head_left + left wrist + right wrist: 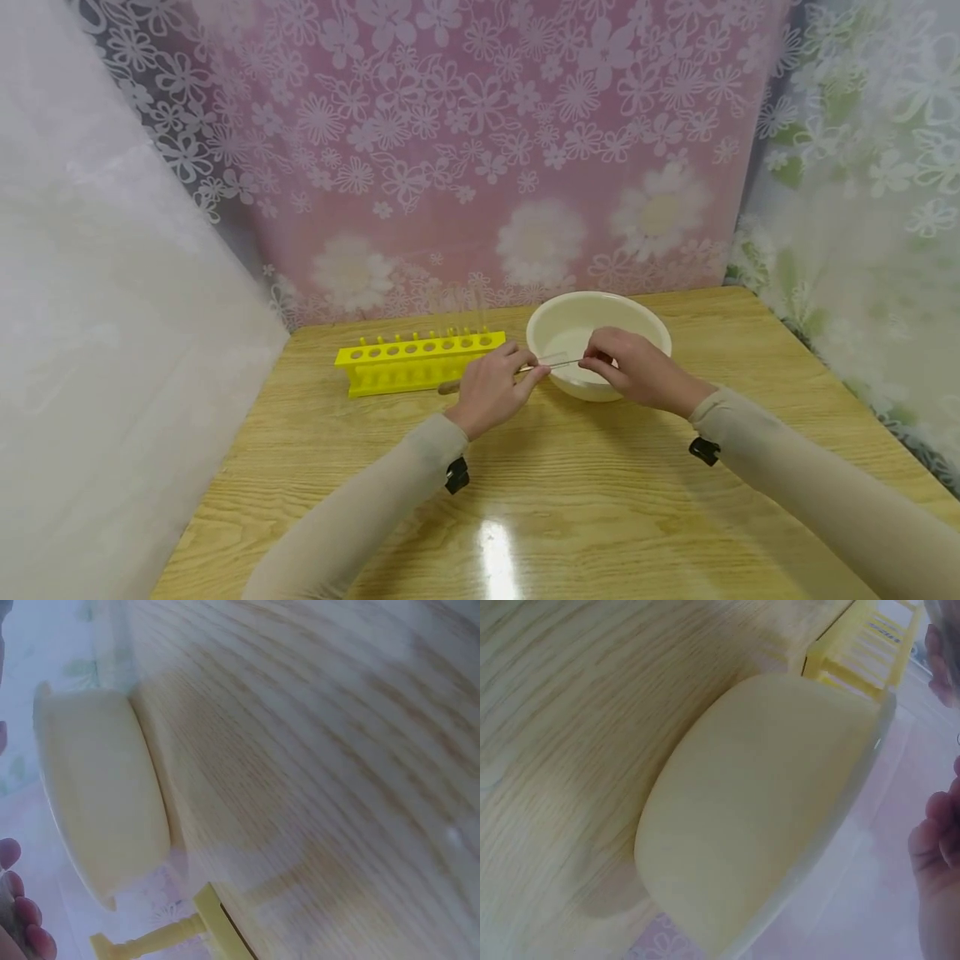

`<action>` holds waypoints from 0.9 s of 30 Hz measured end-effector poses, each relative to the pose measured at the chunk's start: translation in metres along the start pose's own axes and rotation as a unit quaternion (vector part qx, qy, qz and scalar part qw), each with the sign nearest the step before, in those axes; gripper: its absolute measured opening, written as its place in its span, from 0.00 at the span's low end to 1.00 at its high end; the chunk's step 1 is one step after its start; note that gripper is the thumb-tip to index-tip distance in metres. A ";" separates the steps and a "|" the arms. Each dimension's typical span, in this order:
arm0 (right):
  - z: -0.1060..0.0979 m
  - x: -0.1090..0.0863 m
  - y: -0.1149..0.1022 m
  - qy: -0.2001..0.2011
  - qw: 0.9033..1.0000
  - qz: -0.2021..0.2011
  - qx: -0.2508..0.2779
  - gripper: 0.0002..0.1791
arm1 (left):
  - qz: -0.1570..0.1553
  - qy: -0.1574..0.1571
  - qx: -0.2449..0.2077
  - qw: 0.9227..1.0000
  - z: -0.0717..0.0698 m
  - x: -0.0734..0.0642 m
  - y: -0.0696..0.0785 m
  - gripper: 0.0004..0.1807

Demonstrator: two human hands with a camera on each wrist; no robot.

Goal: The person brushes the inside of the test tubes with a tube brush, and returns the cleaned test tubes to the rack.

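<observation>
Currently, the left hand (pixel 491 387) is holding a thin rod (pixel 570 362) and, seemingly, a clear tube (pixel 557 358) near the white bowl (pixel 573 385); the right hand (pixel 641 368) is pinching the rod's tip. Probably light, stiff and fragile, the tube is wanting a gentle mid-length hold.

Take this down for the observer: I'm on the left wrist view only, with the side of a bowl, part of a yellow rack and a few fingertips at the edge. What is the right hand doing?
Observer: In the head view, the right hand pinches the end of a thin rod, whose other end runs toward the left hand.

Operator: Got it. Is anything standing at the yellow rack, beyond the bit I see?

Observer: Yes, clear upright tubes show at the right end of the yellow rack in the head view; they are too faint to count.
</observation>
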State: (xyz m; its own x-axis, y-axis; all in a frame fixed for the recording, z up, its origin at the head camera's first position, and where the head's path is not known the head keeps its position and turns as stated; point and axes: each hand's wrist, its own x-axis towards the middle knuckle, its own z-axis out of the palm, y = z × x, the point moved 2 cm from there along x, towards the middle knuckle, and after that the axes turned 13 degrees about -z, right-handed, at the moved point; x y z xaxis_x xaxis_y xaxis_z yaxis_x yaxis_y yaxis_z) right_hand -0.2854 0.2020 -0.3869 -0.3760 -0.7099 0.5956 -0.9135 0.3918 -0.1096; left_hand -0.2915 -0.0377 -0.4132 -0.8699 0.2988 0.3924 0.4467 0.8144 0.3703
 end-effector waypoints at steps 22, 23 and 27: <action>-0.008 0.002 -0.008 -0.021 0.908 0.315 0.274 0.19 | 0.085 0.092 0.055 0.991 0.003 -0.005 0.003 0.15; -0.008 0.002 -0.009 -0.019 0.938 0.268 0.218 0.16 | 0.076 0.082 0.048 0.993 0.003 -0.005 0.003 0.15; -0.007 -0.001 -0.013 0.016 0.997 0.071 0.007 0.05 | 0.043 0.048 0.016 0.998 0.002 -0.004 0.002 0.14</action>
State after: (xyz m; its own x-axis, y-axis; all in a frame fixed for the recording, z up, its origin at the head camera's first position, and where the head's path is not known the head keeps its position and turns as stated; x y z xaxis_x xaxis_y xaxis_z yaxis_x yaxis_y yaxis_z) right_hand -0.2727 0.2014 -0.3807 -0.4972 -0.6278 0.5989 -0.8533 0.4789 -0.2064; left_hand -0.2873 -0.0362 -0.4156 -0.8042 0.3196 0.5011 0.5100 0.8041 0.3055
